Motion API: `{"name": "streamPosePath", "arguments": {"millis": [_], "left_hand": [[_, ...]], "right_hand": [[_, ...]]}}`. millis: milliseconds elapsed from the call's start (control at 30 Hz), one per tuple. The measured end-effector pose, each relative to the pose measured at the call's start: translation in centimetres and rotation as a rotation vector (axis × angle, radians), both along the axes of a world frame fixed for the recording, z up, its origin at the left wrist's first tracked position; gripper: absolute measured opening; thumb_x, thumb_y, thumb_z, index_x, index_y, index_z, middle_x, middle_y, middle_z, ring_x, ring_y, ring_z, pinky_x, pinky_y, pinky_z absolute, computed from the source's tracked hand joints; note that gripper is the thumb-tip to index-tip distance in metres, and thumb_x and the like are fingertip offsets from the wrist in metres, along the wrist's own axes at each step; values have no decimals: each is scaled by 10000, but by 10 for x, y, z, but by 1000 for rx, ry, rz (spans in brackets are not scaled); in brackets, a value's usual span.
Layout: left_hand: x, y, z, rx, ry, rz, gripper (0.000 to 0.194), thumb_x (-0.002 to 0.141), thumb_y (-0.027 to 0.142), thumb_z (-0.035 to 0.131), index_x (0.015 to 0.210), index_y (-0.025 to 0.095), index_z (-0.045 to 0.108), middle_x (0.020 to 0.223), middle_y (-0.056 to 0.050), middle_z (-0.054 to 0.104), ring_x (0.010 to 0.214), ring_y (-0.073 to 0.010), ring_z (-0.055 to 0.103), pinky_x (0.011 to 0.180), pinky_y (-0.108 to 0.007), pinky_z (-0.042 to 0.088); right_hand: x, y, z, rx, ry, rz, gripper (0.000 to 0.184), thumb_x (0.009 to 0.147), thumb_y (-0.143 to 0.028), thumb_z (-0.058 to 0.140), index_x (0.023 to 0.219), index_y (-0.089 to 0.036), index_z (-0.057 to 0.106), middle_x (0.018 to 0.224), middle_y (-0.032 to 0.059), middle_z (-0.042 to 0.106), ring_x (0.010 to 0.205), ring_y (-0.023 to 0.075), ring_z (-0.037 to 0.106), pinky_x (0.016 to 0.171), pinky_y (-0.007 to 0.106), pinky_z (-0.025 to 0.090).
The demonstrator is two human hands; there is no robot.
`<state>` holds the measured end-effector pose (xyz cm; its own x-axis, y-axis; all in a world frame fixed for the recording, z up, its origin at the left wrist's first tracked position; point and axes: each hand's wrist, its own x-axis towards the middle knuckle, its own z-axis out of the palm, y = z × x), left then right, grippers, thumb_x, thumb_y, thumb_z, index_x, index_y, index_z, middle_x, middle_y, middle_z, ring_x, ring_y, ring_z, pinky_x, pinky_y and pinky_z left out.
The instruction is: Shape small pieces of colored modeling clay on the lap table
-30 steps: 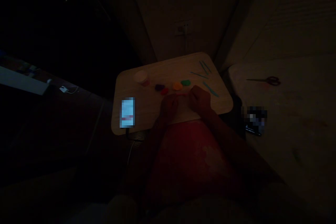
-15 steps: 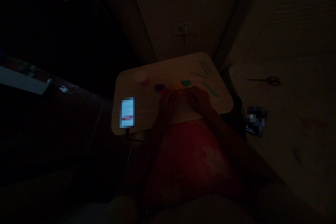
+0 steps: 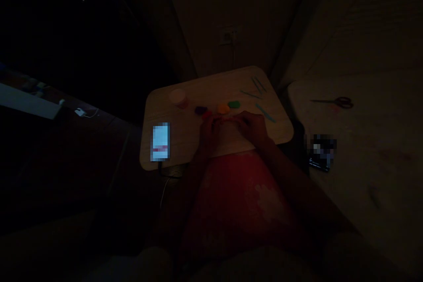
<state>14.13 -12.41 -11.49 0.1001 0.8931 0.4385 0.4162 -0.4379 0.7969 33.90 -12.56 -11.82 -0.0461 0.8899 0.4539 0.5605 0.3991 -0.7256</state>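
Grasping a thin reddish strip [image 3: 227, 119], seemingly modelling clay, between left hand [image 3: 207, 131] and right hand [image 3: 254, 125], with fingers curled inward; perhaps shaping it. Cannot tell in this dimness whether touching the table [image 3: 181, 141]. Just beyond the fingers, see red lump [image 3: 206, 115], dark purple lump [image 3: 200, 109], orange lump [image 3: 224, 109] and green lump [image 3: 234, 104]. Farther out, find pale tub [image 3: 178, 97], teal sticks [image 3: 265, 113], lit phone [image 3: 160, 142] and, off to the right, scissors [image 3: 343, 102]. Can read no brand, label or writing; pixelated on the phone.
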Motion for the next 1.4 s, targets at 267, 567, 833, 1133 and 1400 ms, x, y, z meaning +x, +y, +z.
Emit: {"name": "streamPosePath", "arguments": {"millis": [267,567,833,1133,1400], "left_hand": [[-1,1,-5,-7,-6,28,185,1036,296,503,967,211,651,947,-41,706,911,-196,654,871,-324,520],[-1,1,-4,-15,8,24,179,1036,278,498,955,210,642,926,-32,703,884,-188,654,851,-310,517],[1,0,-1,-1,-16,21,182,1027,281,508,936,210,648,910,-37,701,871,-192,654,845,-327,530],[0,1,-2,-8,14,37,201,1025,289,506,905,207,645,876,-36,693,857,-196,643,842,-320,525],[-1,1,1,39,36,6,265,1044,338,479,908,212,668,894,-49,705,894,-214,654,923,-375,533]], "right_hand": [[-1,0,5,40,15,-64,282,997,-334,494,1012,-210,748,954,94,802,804,241,739,752,362,560],[-1,3,3,45,139,-96,266,1047,-408,435,1063,-225,627,838,61,749,755,226,713,702,350,535],[1,5,-2,-61,182,-68,230,1032,-394,487,1072,-225,638,887,74,794,748,230,743,690,352,559],[2,6,6,20,87,-40,191,955,-314,600,895,-225,758,941,67,789,859,229,718,816,374,566],[2,6,4,78,93,-55,233,985,-363,595,969,-236,789,967,76,790,896,239,715,857,399,561]]}}
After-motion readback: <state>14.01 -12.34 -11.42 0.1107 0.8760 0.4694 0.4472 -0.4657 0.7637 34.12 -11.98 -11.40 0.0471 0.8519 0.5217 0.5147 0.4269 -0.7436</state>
